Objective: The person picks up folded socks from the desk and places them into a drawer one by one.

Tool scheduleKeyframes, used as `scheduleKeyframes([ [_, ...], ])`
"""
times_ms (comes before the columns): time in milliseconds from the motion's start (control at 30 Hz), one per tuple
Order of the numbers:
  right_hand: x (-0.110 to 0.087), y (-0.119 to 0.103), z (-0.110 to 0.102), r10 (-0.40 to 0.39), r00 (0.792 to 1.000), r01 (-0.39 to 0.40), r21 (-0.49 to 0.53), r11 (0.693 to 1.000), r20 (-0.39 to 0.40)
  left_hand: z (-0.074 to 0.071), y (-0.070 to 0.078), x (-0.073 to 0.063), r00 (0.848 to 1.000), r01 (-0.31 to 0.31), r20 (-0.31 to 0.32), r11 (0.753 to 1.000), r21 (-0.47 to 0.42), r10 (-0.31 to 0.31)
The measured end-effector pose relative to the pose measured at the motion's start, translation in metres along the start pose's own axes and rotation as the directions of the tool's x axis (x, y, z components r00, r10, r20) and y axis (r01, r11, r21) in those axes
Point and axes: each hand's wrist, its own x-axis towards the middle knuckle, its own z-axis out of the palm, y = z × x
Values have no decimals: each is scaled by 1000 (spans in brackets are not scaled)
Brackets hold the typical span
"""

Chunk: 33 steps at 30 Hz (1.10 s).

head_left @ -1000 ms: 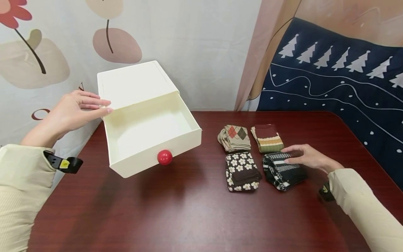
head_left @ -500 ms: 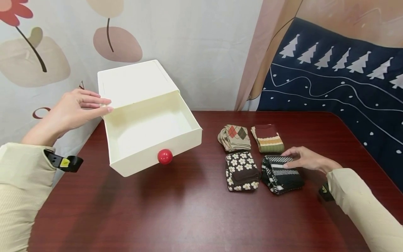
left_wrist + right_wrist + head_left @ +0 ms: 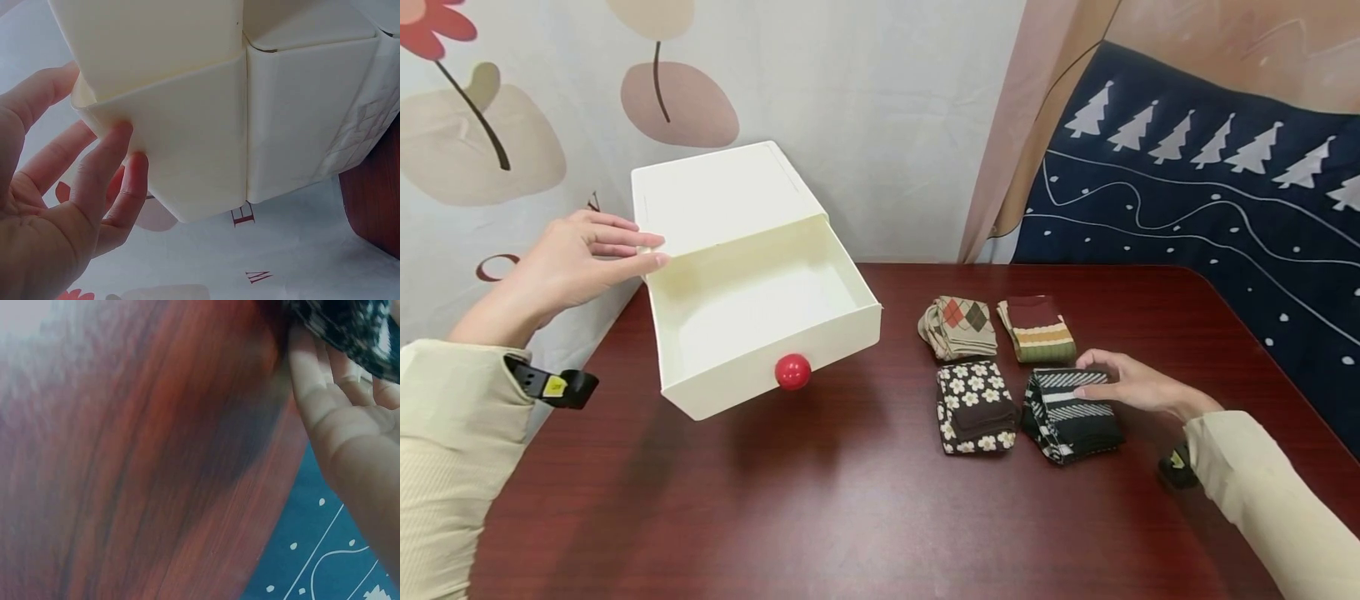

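Observation:
My left hand (image 3: pixel 568 262) holds the front left edge of a white drawer unit (image 3: pixel 722 196), thumb and fingertips at the case's rim. Its top drawer (image 3: pixel 771 358) is pulled out, with a round red knob (image 3: pixel 793 372) on the front and nothing inside. In the left wrist view, bent fingers (image 3: pixel 106 156) meet the case wall (image 3: pixel 187 137). On the right, my right hand (image 3: pixel 1138 383) pinches folded black-and-white striped socks (image 3: pixel 1071 421), thumb on top. From the right wrist, the fingers (image 3: pixel 309 369) reach under the dark socks (image 3: pixel 350 328).
Argyle socks (image 3: pixel 962 329), maroon striped socks (image 3: pixel 1037 329) and flower-patterned socks (image 3: pixel 977 408) lie folded beside the striped ones. All rest on a dark red table (image 3: pixel 850 517). A light printed curtain (image 3: pixel 880 125) and a navy tree-print cloth (image 3: pixel 1180 192) hang behind.
The striped socks have turned slightly and shifted a little toward the near edge under my right hand. My left hand and the drawer stay put.

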Motion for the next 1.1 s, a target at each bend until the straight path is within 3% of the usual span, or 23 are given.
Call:
scheduleKeyframes([
  [200, -4, -8, 5, 23, 999, -23, 6, 1000, -24, 0, 0, 0, 1000, 3, 7, 1000, -4, -3],
  [467, -9, -8, 10, 29, 999, -20, 185, 983, -44, 1, -1, -1, 1000, 3, -1, 1000, -4, -3],
  [700, -16, -14, 7, -14, 996, 38, 256, 966, -94, 2, 1, -1, 1000, 7, -6, 1000, 5, -7],
  [933, -19, -36, -4, -69, 988, 103, 256, 961, -137, 2, 3, 0, 1000, -7, -15, 1000, 1, 7],
  [1100, -17, -67, -15, -144, 980, 177, 280, 943, -137, 2, 5, -1, 1000, -10, -18, 1000, -6, 10],
])
